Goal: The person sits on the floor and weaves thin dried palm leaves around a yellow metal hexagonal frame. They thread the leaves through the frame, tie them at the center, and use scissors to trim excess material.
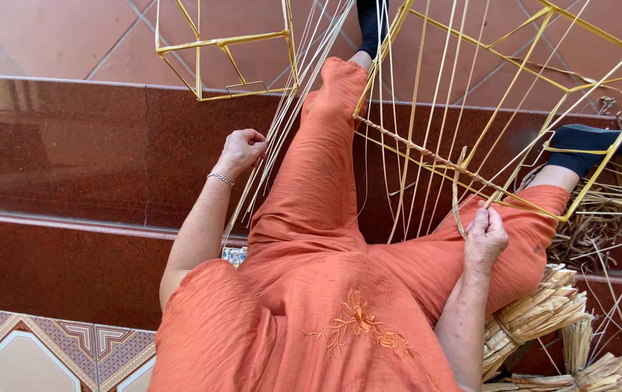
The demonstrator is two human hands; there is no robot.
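Your left hand [240,151] is closed around a bunch of long pale straw strands [282,123] that fan up and away past the left knee of your orange trousers [325,181]. Your right hand [485,236] pinches one loose strand [457,196] just under the lower bar of the yellow wire frame [470,170], which leans across your right leg. The bar already carries a twisted wrap of straw along part of its length, and upright strands run from it towards the top of the frame.

To do this step well, keep the left-hand bunch taut and off to the side, so the strands stay parallel and do not cross. With the right, draw the loose strand snug against the bar, touching the last wrap, before you turn it. Judge the tension by eye: too slack and the wrap is likely to slip along the wire, too hard and dry straw may split.

A second, smaller wire frame [224,51] lies on the red tiled steps [57,152] ahead, and tied straw bundles [536,319] sit by your right hip
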